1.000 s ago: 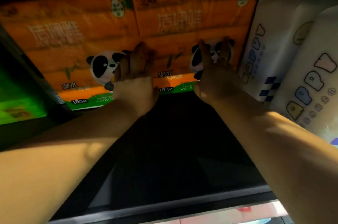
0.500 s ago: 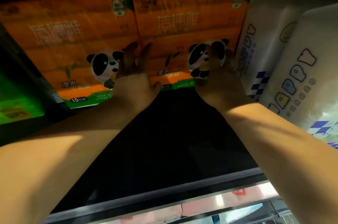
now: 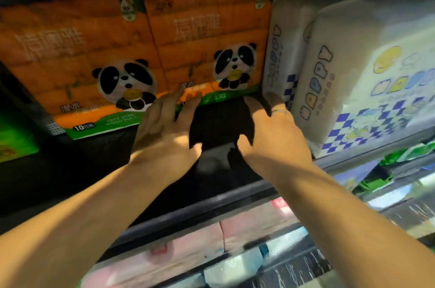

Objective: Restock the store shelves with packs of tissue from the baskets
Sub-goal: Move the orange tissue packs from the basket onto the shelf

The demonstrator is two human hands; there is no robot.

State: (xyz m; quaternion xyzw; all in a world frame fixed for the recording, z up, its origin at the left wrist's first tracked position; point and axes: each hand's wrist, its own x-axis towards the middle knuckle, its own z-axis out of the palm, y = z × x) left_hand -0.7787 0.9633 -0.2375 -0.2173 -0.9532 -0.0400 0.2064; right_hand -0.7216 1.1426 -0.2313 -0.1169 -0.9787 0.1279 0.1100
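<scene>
A dark shelf [image 3: 94, 170] ran across the view, its bare deck in deep shade under the board above. Two orange packs stood upright on it side by side, well back from the front rail. The left orange pack [image 3: 70, 57] and the right orange pack [image 3: 207, 35] touched along one edge, each with a panda on its face and a green strip along the bottom. Just right of them stood two white packs [image 3: 353, 75] printed with coloured letters and blue checks. The nearer one reached forward to the shelf's front edge, and the farther one pressed against the right orange pack. Below the rail, on a lower level, lay pink packs [image 3: 188, 247], blurred. At the far left edge sat a green pack [image 3: 14, 144], only partly in view.

Both bare arms reached in over the rail, the hands apart with dark deck between them. The left hand [image 3: 164, 130] lay palm down, fingers straight and spread, their tips on the green bottom strip of the right orange pack. The right hand [image 3: 273, 139] stretched flat toward that pack's lower right corner, beside the farther white pack. Its fingertips [image 3: 251, 103] were in shadow, so contact with the pack could not be made out. Neither hand gripped anything. A thin ring [image 3: 279, 111] showed on one finger of the right hand.
</scene>
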